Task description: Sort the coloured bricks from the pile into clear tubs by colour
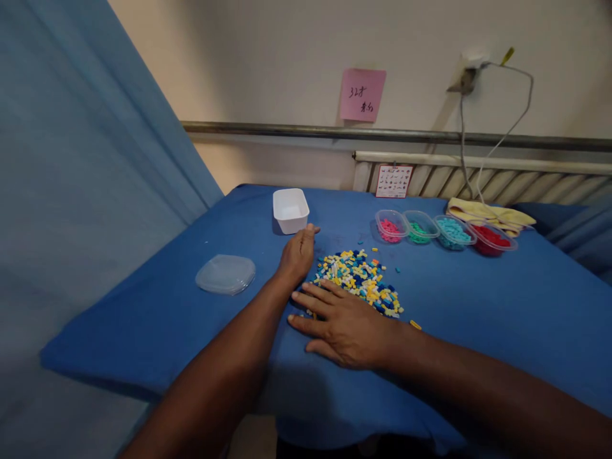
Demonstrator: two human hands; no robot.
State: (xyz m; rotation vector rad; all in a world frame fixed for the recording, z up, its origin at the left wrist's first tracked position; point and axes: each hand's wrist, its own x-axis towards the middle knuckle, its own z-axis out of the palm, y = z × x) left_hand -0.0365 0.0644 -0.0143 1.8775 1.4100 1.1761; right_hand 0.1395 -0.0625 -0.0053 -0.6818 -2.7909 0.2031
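Note:
A loose pile of small oblong pieces [356,274] in yellow, white, teal and dark blue lies on the blue cloth. My left hand [296,256] stands on its edge at the pile's left side, fingers stretched forward and holding nothing that I can see. Flat and spread, my right hand [337,322] rests at the near edge of the pile, its fingertips pointing left and covering some pieces. Just beyond my left fingertips is a white tub [291,213]. A single yellow piece [415,325] lies apart, beside my right wrist.
Four-sided clear tubs stand in a row at the back right, with pink pieces [389,231], green pieces [419,233], light blue pieces [453,233] and red pieces [491,236]. Clear lids [225,274] lie at left. Behind are a yellow cloth [492,217], a radiator [430,172] and a cable [514,134].

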